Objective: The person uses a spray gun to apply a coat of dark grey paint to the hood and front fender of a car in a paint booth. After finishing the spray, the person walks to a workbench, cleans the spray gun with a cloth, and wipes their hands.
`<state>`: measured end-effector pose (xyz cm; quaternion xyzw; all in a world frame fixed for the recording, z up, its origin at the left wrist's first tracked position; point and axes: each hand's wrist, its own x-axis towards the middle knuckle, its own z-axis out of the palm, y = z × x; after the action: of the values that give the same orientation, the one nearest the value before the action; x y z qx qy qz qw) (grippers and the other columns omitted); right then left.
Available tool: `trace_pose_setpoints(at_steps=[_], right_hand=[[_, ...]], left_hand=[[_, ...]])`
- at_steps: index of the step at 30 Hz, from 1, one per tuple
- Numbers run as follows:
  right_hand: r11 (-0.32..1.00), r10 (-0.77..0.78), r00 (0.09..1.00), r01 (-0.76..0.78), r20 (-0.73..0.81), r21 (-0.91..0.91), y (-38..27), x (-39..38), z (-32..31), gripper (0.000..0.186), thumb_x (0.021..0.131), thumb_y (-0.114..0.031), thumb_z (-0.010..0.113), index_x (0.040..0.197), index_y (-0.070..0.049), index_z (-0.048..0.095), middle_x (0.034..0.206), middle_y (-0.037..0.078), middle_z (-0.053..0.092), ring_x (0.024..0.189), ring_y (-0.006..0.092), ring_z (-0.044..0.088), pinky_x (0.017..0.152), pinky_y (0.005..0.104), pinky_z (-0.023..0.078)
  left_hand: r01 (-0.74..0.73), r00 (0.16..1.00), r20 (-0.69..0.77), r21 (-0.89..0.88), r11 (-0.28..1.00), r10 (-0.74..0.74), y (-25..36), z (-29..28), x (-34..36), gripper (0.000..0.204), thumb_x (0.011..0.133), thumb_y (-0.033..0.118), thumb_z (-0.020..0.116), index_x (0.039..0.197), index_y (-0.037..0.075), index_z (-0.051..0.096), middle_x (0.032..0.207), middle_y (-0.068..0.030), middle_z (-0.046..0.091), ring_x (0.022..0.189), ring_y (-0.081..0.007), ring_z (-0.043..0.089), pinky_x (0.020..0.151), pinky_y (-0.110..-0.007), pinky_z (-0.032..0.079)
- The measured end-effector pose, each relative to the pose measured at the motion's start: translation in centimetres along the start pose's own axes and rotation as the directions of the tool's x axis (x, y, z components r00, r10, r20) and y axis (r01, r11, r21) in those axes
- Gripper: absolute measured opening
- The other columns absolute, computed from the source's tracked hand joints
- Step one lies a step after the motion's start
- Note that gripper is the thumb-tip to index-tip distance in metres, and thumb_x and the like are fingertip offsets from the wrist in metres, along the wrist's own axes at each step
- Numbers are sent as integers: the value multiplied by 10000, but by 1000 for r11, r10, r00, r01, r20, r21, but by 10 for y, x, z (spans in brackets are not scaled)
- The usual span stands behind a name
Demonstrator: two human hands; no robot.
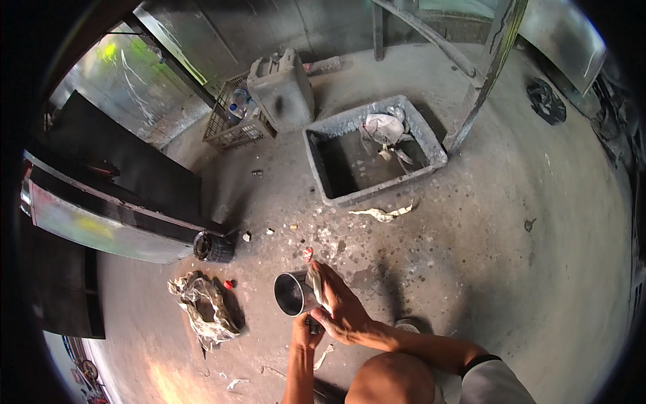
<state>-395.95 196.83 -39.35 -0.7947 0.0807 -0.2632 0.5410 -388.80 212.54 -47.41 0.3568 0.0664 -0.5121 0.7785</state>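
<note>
A small metal cup (291,294) lies tilted on its side with its mouth toward the left, held just above the concrete floor. My left hand (305,331) grips it from below, by the handle or base. My right hand (338,303) presses a pale rag (315,281) against the cup's outer wall. A small red scrap (307,254) lies on the floor just beyond the cup. My knee (390,378) shows at the bottom edge.
A crumpled dirty cloth (204,306) and a small red cap (228,284) lie to the left. A black cylinder (213,247) rests by a long panel (101,229). A grey tub (374,151) with rags, a jerrycan (281,91) and a wire crate (232,114) stand farther off.
</note>
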Motion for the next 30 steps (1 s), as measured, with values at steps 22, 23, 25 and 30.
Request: trace_pose_setpoints(at_steps=[22, 23, 25, 30], right_hand=[[945, 218, 956, -258, 197, 204, 34, -18, -13, 544, 1024, -331, 276, 1420, 41, 250, 1476, 234, 256, 1384, 342, 246, 1141, 418, 215], [923, 218, 940, -286, 264, 259, 41, -15, -15, 738, 983, -549, 128, 1451, 13, 223, 1532, 165, 174, 1425, 249, 164, 1144, 352, 176], [768, 417, 829, -540, 372, 343, 63, 10, -20, 834, 950, -622, 141, 1448, 45, 188, 1519, 185, 214, 1404, 256, 227, 1135, 349, 203], [841, 388, 881, -459, 271, 286, 43, -15, -11, 763, 964, -587, 99, 1425, -27, 336, 1497, 176, 258, 1425, 247, 149, 1153, 363, 128]], left_hand=[[-226, 916, -161, 549, 805, 367, -31, -12, 19, 345, 909, 277, 577, 1115, 1, 600, 984, -53, 655, 878, -135, 629, 793, -298, 523], [-167, 936, -175, 542, 823, 306, -33, -16, 17, 348, 908, 281, 580, 1116, 2, 600, 985, -53, 655, 881, -139, 629, 790, -300, 524], [-275, 921, -32, 653, 706, 389, -45, -24, 16, 375, 907, 311, 578, 1132, 11, 594, 1013, -53, 650, 902, -160, 634, 813, -307, 523], [-179, 956, -120, 485, 856, 268, -43, -29, 21, 451, 919, 346, 566, 1226, 18, 533, 1131, -76, 614, 997, -176, 616, 877, -311, 506]])
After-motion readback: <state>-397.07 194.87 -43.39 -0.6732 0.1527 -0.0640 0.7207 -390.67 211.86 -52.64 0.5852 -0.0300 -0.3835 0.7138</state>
